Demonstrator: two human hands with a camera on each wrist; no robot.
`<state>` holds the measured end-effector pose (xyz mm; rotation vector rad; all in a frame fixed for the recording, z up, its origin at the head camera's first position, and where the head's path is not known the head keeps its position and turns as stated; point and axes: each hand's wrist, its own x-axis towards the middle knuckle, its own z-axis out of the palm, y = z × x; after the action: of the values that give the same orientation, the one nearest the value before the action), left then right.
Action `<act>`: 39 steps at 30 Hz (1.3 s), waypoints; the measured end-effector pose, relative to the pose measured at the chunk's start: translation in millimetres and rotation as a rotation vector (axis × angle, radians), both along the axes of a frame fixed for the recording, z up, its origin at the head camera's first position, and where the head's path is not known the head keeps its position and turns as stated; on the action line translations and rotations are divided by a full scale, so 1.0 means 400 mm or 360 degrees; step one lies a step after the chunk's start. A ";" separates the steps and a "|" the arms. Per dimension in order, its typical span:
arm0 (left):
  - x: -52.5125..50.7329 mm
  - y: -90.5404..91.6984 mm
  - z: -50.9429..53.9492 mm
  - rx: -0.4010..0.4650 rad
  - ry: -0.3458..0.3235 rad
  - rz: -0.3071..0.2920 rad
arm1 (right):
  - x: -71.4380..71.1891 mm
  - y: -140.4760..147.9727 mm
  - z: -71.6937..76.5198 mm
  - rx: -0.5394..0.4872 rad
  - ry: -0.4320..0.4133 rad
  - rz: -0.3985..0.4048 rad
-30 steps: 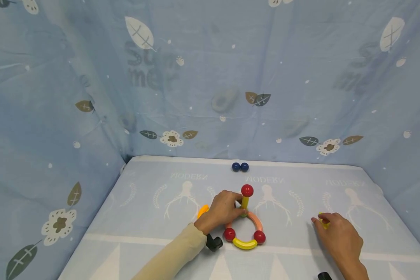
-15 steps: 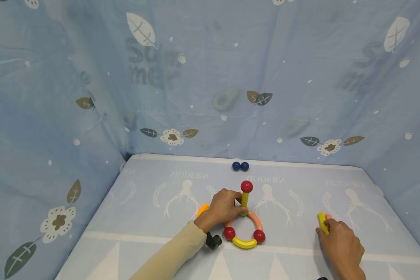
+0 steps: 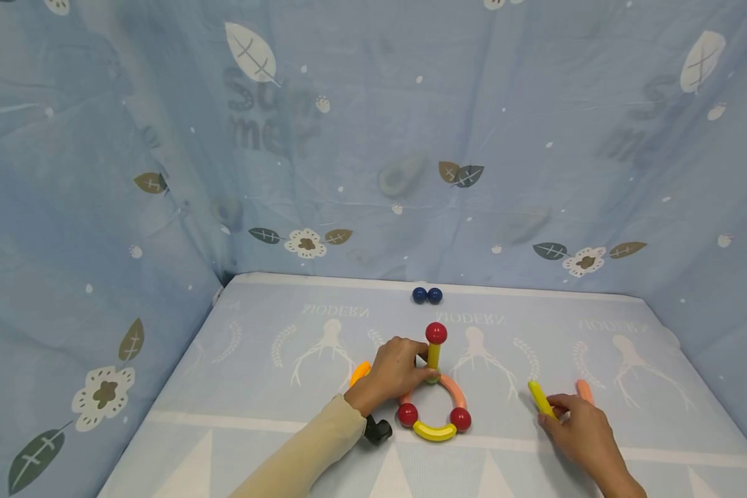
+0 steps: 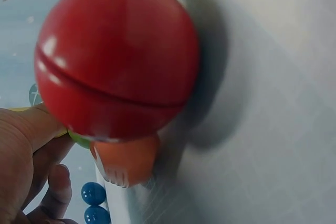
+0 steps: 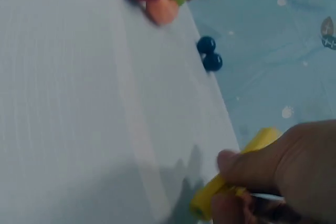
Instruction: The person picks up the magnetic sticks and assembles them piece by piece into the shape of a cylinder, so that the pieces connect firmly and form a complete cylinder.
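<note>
The bench (image 3: 255,391) is faced in pale grey-blue, printed with white upside-down lettering (image 3: 336,312), antlered heads (image 3: 332,337), a white band (image 3: 224,422) and white triangles (image 3: 196,477). Near its far edge, two dark blue balls (image 3: 420,295) are set touching side by side. Around the middle, a ring (image 3: 460,400) is laid, made up of two red balls (image 3: 407,415), a yellow curved bar (image 3: 435,432) between them, salmon curved bars (image 3: 453,389) and a green ball (image 3: 432,377). To the left, an orange piece (image 3: 360,373) is mostly hidden; its full shape cannot be told. Well to the right, a salmon bar (image 3: 584,391) is placed, its near end covered.
</note>
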<state>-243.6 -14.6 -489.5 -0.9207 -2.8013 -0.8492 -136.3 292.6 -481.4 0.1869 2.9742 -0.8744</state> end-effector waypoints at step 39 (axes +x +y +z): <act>0.010 0.001 -0.010 -0.0077 0.0175 0.0028 | -0.015 -0.213 -0.035 -0.0612 0.0830 0.0797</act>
<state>-239.6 -14.1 -493.3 -0.9182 -2.7431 -0.7086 -142.4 207.4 -495.4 -0.8772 2.9346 -1.5559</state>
